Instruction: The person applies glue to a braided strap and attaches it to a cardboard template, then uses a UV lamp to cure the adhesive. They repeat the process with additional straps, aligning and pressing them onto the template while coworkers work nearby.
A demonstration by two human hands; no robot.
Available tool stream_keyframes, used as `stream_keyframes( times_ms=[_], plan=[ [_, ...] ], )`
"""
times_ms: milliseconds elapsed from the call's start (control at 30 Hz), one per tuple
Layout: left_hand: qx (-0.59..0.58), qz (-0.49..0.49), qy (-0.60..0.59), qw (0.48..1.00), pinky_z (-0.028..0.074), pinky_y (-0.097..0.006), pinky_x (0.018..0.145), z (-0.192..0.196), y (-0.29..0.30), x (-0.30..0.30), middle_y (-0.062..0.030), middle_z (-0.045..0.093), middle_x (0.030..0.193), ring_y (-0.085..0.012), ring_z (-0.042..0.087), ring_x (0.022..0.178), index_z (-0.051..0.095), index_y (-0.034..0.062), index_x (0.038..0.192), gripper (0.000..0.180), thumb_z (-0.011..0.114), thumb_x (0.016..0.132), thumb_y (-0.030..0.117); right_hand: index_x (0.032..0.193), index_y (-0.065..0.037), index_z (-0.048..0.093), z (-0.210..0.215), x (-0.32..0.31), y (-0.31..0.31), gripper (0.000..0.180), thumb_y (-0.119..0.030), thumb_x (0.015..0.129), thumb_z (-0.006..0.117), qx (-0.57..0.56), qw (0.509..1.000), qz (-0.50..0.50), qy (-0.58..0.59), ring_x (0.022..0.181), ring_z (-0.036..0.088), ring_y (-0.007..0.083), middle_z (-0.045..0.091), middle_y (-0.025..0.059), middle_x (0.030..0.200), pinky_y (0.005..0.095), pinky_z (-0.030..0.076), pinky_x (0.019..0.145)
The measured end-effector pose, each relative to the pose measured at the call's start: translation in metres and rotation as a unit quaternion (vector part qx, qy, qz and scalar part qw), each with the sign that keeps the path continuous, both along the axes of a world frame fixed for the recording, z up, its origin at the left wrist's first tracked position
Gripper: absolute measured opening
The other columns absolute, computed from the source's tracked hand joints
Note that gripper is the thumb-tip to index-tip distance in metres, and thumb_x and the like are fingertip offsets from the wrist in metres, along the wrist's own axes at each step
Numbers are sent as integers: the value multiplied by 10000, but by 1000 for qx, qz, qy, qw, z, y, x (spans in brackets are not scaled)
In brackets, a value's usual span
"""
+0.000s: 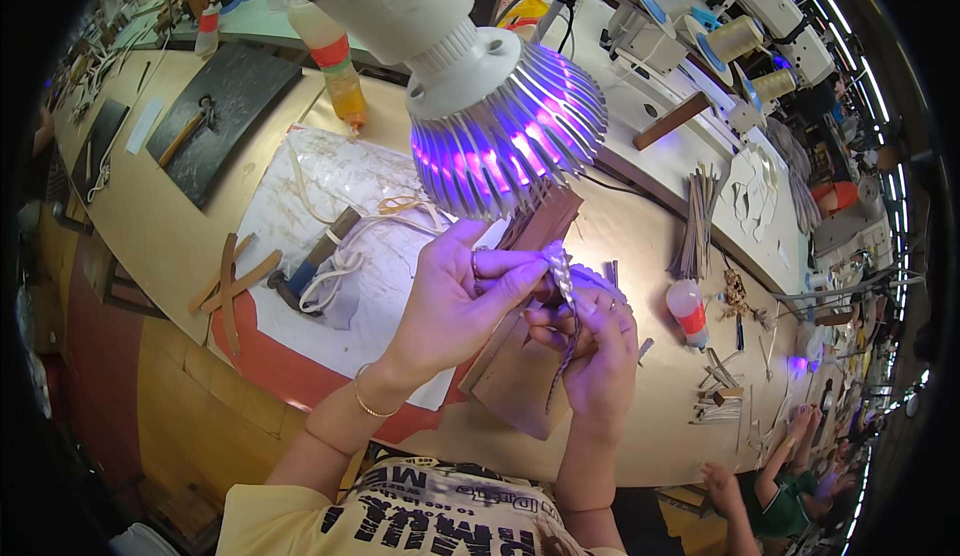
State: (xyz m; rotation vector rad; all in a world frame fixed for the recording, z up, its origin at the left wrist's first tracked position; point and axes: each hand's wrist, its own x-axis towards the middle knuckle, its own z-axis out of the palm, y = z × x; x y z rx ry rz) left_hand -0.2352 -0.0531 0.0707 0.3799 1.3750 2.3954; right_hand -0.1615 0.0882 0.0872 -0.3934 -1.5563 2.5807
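A pale, shiny braided strap (pixel 562 274) is pinched between the fingertips of my two hands, just below a metal-finned lamp (pixel 510 126) that casts violet light. My left hand (pixel 470 296) grips the upper end of the braid between thumb and fingers. Lower down, my right hand (pixel 597 341) closes on the same strap, and a thinner dark braided length hangs down from it. Behind the fingers lie brown leather pieces (pixel 510 386), partly hidden by my hands. White cords (pixel 335 274) lie loosely over a hammer-like tool (pixel 328 244) left of my left hand.
Crossed brown leather strips (pixel 235 281) and a black board (pixel 225 116) lie to the left. A bottle of amber liquid (pixel 345 86) stands behind. On the right are a small bottle (pixel 687 311), a strip bundle (pixel 697 216), thread spools (pixel 735 41) and another person's hand (pixel 722 486).
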Motion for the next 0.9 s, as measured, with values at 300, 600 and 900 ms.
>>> stream_keyframes(
  times_ms=[300,600,900],
  plan=[
    [-30,34,24,999,584,-243,736,8,1,5,-205,679,996,-173,688,845,359,-62,1228,421,610,892,-26,999,53,602,0,2,-4,211,-129,961,502,62,998,-14,8,858,697,240,678,191,993,326,583,760],
    [23,65,0,998,581,-245,740,3,4,4,-205,680,976,-177,691,839,371,-42,1244,443,608,870,-65,1022,38,603,-2,3,-7,219,-148,980,496,-13,1000,-4,24,863,691,227,671,165,1000,341,566,788],
    [-5,111,22,994,578,-243,756,2,0,2,-203,682,994,-173,686,847,404,-42,1241,425,606,868,-70,1055,54,578,2,3,-15,221,-130,965,494,126,983,-116,64,766,682,202,604,145,1136,288,562,655]
  ],
)
